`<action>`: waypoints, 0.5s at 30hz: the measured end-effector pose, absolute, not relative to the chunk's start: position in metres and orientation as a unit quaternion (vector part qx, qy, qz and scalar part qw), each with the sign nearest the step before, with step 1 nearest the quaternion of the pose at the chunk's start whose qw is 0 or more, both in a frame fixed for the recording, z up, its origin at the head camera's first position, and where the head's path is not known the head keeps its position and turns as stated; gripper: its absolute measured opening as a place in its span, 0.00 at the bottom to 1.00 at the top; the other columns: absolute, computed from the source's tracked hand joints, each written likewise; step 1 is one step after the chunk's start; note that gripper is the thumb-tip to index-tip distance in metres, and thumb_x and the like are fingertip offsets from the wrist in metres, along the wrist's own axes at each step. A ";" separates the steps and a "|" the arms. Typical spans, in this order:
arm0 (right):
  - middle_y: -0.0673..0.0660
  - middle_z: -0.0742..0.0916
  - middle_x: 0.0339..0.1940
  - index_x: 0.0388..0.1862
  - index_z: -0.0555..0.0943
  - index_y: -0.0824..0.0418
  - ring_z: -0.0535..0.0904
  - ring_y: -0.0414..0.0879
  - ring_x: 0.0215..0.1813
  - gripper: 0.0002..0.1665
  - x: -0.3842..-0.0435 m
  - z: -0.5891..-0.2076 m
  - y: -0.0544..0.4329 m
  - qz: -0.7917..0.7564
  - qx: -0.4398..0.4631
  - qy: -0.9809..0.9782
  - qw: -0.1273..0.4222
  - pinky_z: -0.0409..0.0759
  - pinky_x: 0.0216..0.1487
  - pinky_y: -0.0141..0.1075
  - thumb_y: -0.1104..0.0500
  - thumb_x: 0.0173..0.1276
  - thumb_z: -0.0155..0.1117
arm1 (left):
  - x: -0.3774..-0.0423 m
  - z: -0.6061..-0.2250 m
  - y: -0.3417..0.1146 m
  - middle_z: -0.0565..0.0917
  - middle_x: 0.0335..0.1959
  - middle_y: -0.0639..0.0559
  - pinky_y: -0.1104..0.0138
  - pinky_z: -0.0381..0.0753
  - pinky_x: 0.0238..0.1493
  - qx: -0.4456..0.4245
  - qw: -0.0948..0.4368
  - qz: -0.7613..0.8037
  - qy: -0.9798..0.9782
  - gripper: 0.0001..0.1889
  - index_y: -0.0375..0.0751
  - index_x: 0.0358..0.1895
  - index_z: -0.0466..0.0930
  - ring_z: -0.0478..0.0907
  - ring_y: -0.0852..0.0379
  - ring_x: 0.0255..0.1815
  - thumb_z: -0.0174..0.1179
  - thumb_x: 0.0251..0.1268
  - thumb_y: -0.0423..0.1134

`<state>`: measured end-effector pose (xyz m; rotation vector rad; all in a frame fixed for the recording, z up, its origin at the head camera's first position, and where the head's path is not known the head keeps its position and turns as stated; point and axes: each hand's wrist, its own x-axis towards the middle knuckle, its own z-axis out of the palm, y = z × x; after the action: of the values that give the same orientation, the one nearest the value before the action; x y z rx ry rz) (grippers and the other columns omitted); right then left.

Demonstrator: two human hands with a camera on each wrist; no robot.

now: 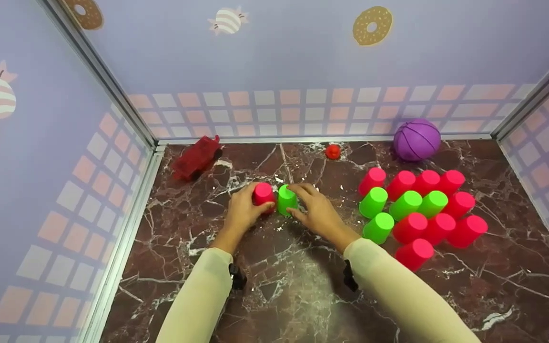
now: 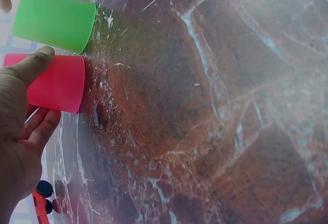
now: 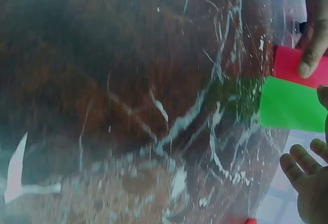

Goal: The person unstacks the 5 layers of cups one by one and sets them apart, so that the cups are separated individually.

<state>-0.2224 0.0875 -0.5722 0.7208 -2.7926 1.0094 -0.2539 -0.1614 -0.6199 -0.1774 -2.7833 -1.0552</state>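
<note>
Near the middle of the dark marbled surface, an upside-down red plastic cup (image 1: 263, 196) stands just left of an upside-down green plastic cup (image 1: 285, 201). My left hand (image 1: 242, 214) grips the red cup, thumb on its near side and fingers round the far side; the left wrist view shows this hand (image 2: 20, 116) on the red cup (image 2: 56, 83). At the right of the green cup is my right hand (image 1: 320, 212), its thumb and index finger spread about it. In the right wrist view, the other fingers (image 3: 302, 165) sit apart from the green cup (image 3: 292, 106).
To the right, several red cups (image 1: 467, 232) and green cups (image 1: 378, 228) stand upside down in rough rows. Along the back wall lie a purple ball (image 1: 416, 139), a small red object (image 1: 333, 152) and a dark red toy (image 1: 197, 158). Patterned walls (image 1: 274, 57) enclose the surface.
</note>
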 end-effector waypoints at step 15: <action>0.65 0.85 0.67 0.63 0.80 0.60 0.88 0.66 0.64 0.23 -0.228 -0.586 0.066 0.341 0.232 -0.908 0.068 0.88 0.69 0.58 0.58 0.75 0.77 | -0.257 -0.629 -0.165 0.93 0.57 0.42 0.41 0.88 0.62 -0.077 0.102 -0.363 -0.923 0.33 0.47 0.64 0.86 0.91 0.37 0.58 0.85 0.56 0.53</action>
<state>-0.2284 0.0660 -0.5856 0.6989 -2.7362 1.0285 -0.2568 -0.1645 -0.6288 -0.2262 -2.7245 -1.0719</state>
